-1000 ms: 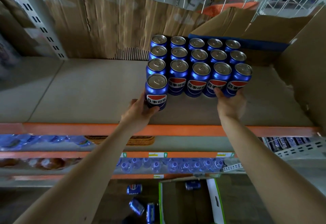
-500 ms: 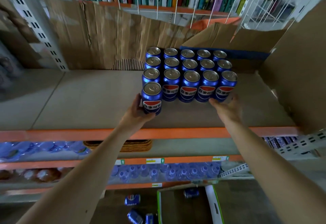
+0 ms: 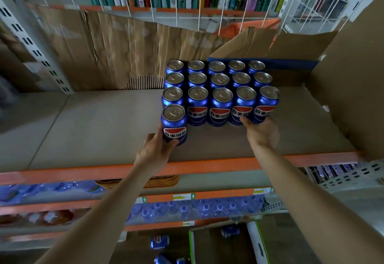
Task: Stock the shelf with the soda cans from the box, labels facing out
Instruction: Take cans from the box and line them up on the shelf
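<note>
- Blue front can [image 3: 174, 124] stands upright, label outward, gripped by the left hand [image 3: 154, 150].
- Open slot lies rightward, toward the right hand [image 3: 262, 131], whose fingertips touch the front row [image 3: 229, 108]; its grip is unclear.

blue cans [image 3: 220, 105] with red-white-blue labels, orange-edged shelf [image 3: 207, 167]

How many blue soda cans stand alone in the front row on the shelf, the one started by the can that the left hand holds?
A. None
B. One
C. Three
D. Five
B. Only one blue soda can stands in front of the block of blue cans on the grey shelf board; the left hand grips it, its label facing out, while the right hand touches the block's front cans.
</note>
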